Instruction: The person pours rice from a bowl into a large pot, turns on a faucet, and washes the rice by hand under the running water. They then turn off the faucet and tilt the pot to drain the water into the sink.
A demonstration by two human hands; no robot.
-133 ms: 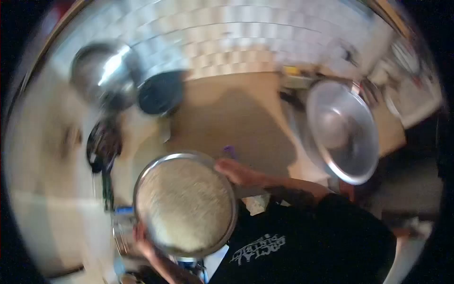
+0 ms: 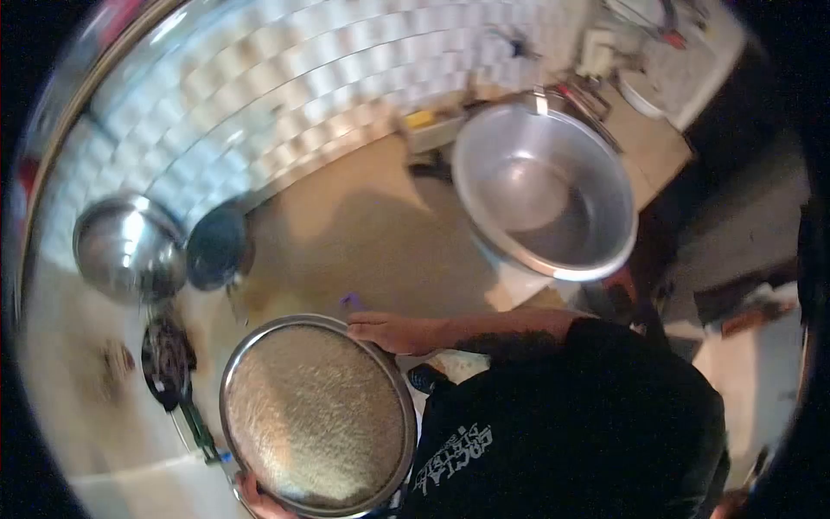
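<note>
Shifted lower in view, the pan (image 2: 298, 319) is gripped by the right hand (image 2: 393, 334) and partly cropped left hand (image 2: 259, 499).

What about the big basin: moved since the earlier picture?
No; the big basin shows no clear shift against the counter; just the view swung.

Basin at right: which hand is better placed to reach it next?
Probably the right hand: it is on the pan edge nearer the basin, while the left hand is on the lower-left edge, farther away.
</note>
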